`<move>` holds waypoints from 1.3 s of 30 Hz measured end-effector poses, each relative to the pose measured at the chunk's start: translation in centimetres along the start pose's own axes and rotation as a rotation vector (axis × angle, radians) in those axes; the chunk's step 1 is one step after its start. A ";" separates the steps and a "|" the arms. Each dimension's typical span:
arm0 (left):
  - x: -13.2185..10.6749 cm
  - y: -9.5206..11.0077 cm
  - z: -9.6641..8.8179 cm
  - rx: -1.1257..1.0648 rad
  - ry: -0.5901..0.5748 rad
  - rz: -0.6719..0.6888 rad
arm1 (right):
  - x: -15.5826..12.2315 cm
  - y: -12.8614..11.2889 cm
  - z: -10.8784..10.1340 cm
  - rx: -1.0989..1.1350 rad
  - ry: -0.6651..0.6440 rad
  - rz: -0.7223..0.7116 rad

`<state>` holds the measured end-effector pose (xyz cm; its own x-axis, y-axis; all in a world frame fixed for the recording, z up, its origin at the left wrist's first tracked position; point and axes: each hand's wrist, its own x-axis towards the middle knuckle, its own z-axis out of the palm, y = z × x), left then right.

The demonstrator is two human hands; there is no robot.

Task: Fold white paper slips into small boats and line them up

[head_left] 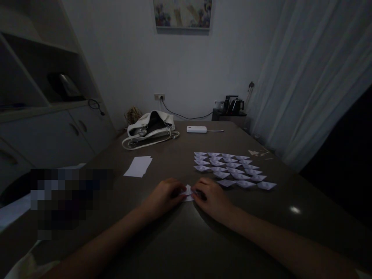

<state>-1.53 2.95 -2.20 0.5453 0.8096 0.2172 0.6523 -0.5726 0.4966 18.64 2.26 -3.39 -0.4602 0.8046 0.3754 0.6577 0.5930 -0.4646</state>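
Note:
A small folded white piece of paper (188, 190) sits between my two hands at the near middle of the table. My left hand (166, 195) pinches its left side, thumb in front and fingers behind. On the opposite side my right hand (211, 197) grips the paper the same way. Part of the paper is hidden by the fingers. Just beyond my right hand, several white folded paper boats (232, 166) stand in rows. Flat white paper sheets (138, 166) lie beyond my left hand.
A white handbag (152, 130) rests at the back left of the table (171, 240). Behind the boats lies a white power bank (197, 129) with a short cable. Torn paper scraps (257, 153) are on the right. A black kettle (236, 105) stands at the far right.

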 end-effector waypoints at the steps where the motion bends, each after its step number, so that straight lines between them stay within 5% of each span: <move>1: 0.0 0.1 0.0 -0.002 0.003 -0.002 | 0.0 0.0 0.0 -0.003 -0.005 -0.014; 12: 0.1 0.2 0.3 0.001 0.011 -0.006 | 0.3 0.4 -0.2 -0.007 -0.083 -0.076; 27: 0.0 1.5 -0.2 0.450 -0.132 0.181 | 0.6 -0.1 -0.4 -0.154 -0.151 -0.074; 39: -0.1 1.0 0.7 0.471 -0.085 0.193 | 0.6 0.0 -0.4 -0.141 -0.141 -0.074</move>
<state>-0.58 2.22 -2.37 0.7074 0.6813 0.1883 0.6912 -0.7224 0.0173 18.60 2.77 -2.84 -0.5827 0.7613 0.2843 0.6911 0.6483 -0.3196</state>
